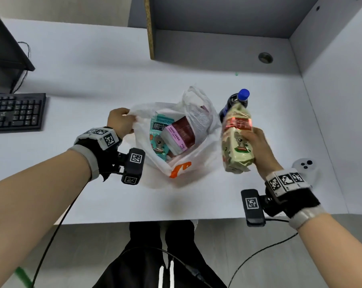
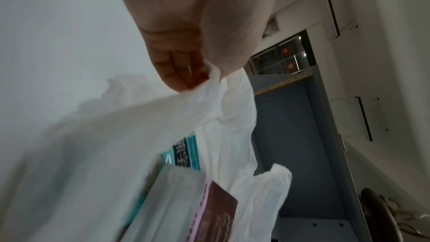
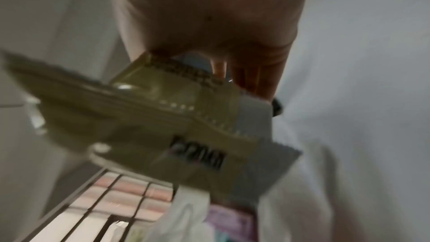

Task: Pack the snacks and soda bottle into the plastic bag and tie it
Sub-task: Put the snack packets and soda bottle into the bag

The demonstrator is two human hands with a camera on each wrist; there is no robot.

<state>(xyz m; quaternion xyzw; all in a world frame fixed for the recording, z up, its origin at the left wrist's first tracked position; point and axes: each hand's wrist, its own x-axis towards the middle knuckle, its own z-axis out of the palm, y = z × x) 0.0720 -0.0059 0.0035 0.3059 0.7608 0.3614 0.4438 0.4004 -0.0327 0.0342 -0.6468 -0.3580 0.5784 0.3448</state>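
A white plastic bag [image 1: 182, 163] with an orange logo lies open on the white desk [image 1: 82, 80]. Inside it are a teal snack packet [image 1: 158, 140] and a maroon-and-pink packet [image 1: 181, 135]. My left hand [image 1: 121, 121] pinches the bag's left handle [image 2: 209, 84] and holds the mouth open. My right hand [image 1: 258, 145] grips a beige snack packet [image 1: 237, 140] in the air just right of the bag; the packet [image 3: 163, 117] is blurred in the right wrist view. A dark soda bottle [image 1: 235, 103] with a blue cap stands behind that packet.
A black keyboard [image 1: 15, 111] and a monitor base sit at the desk's left. Grey partition walls [image 1: 217, 44] close the back and right. A small white round device [image 1: 304, 165] lies near my right wrist, and a cable grommet [image 1: 265, 57] is at the back.
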